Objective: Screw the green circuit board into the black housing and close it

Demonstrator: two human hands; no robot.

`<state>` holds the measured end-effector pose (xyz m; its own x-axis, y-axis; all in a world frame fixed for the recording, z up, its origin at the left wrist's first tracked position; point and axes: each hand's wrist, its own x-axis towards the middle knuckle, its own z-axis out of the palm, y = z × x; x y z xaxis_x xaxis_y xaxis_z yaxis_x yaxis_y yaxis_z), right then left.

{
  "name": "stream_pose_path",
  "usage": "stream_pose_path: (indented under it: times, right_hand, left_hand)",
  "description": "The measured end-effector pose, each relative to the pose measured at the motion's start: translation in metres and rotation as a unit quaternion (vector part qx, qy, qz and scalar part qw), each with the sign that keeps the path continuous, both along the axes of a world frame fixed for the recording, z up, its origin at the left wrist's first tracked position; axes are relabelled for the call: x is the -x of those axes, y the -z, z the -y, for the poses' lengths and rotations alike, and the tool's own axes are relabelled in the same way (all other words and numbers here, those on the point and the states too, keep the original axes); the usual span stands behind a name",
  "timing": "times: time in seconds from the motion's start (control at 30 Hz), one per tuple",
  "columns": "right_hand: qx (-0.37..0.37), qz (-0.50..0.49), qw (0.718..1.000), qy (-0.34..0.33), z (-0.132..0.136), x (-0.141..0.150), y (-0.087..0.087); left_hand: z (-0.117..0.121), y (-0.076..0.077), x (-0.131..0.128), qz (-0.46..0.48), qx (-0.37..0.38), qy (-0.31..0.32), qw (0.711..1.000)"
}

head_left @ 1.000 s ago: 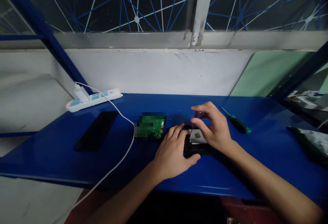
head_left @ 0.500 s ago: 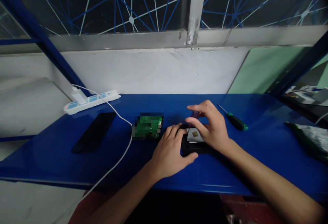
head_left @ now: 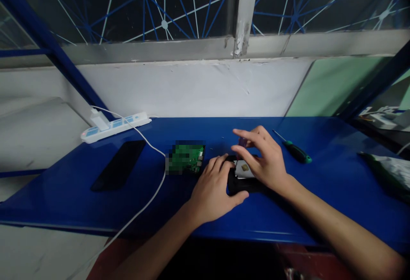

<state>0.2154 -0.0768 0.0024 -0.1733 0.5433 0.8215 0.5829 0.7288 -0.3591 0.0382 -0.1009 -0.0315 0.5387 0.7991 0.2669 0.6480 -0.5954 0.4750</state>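
Note:
On the blue table lies a black device case with a silver metal plate in it, a small tan square on the plate. My left hand grips the left end of the case, fingertips along its far side and thumb at its near edge. Over the plate, my right hand pinches a small purple-handled screwdriver upright between thumb and fingers. Its tip points down at the case near my left fingertips; whether it touches a screw I cannot make out. My right hand partly covers the case's right side.
A green circuit board, partly pixelated, lies left of my hands. Further left are a black flat slab, a white cable and a power strip. A green-black screwdriver and a silver-green bag lie right.
The fingers of my right hand have shifted very slightly around the purple handle. My left hand and the case keep their places.

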Motion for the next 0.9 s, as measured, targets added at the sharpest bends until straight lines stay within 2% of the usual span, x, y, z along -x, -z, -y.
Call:
stream_pose_path:
  times: [0.1, 0.27, 0.33, 0.43, 0.63, 0.77, 0.9]
  right_hand:
    - [0.007, 0.007, 1.0, -0.003, -0.0004, -0.0008, 0.0004]
    - [0.093, -0.021, 0.993, -0.063, 0.0023, -0.0022, 0.0003]
    - [0.105, -0.024, 0.991, -0.079, 0.0034, -0.002, -0.0002]
    - [0.087, -0.015, 0.994, -0.068, 0.0035, -0.0006, -0.0003]
    - [0.001, 0.007, 1.0, -0.006, 0.0004, 0.0002, 0.0005]
    - [0.027, 0.001, 1.0, -0.009, 0.0016, -0.0015, -0.0002]
    - [0.071, -0.012, 0.996, -0.06, 0.0042, -0.0023, -0.0001]
  left_hand:
    - [0.0005, 0.0, 0.0005, -0.001, -0.001, 0.0, 1.0]
    - [0.0008, -0.0019, 0.0004, 0.003, 0.008, -0.001, 1.0]
    - [0.0007, -0.0022, 0.0004, 0.001, 0.008, -0.002, 1.0]
    - [0.0007, -0.0025, 0.0005, -0.002, 0.004, -0.002, 1.0]
    - [0.0008, -0.0033, 0.0002, -0.006, 0.005, -0.001, 1.0]
    - [0.0007, -0.003, -0.0001, -0.005, 0.006, -0.004, 1.0]
    - [0.0006, -0.0028, 0.0001, -0.005, 0.008, -0.002, 1.0]
